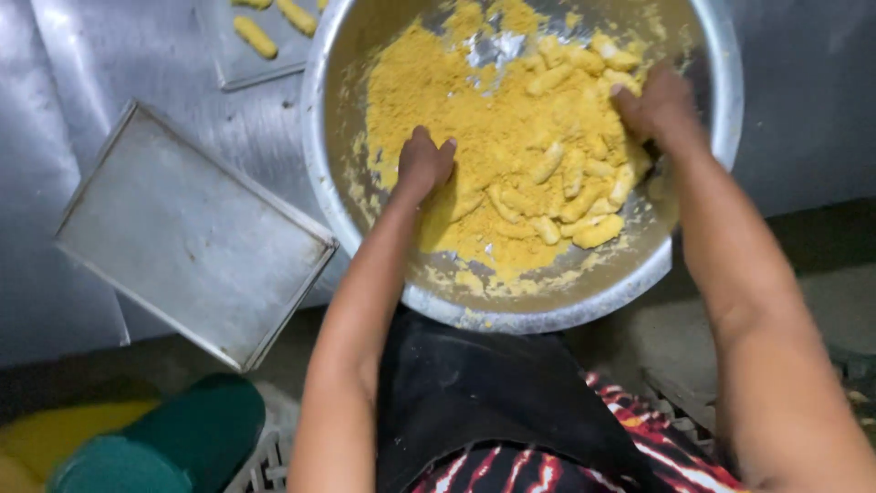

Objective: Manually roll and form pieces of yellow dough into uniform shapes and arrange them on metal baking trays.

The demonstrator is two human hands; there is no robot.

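My left hand (424, 162) was curled shut in the yellow crumb (456, 110) inside the big steel bowl (721, 82), what it gripped hidden, while my right hand (659, 102), fingers bent, rested on the heap of coated sticks (570, 183) at the bowl's far side, beside an empty tray (192, 237).

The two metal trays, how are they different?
The near tray lies bare and shows whole, tilted at an angle. The far tray carries yellow crumbed sticks and is cut off by the picture's top edge. Both are flat, grey metal, resting on the steel table.
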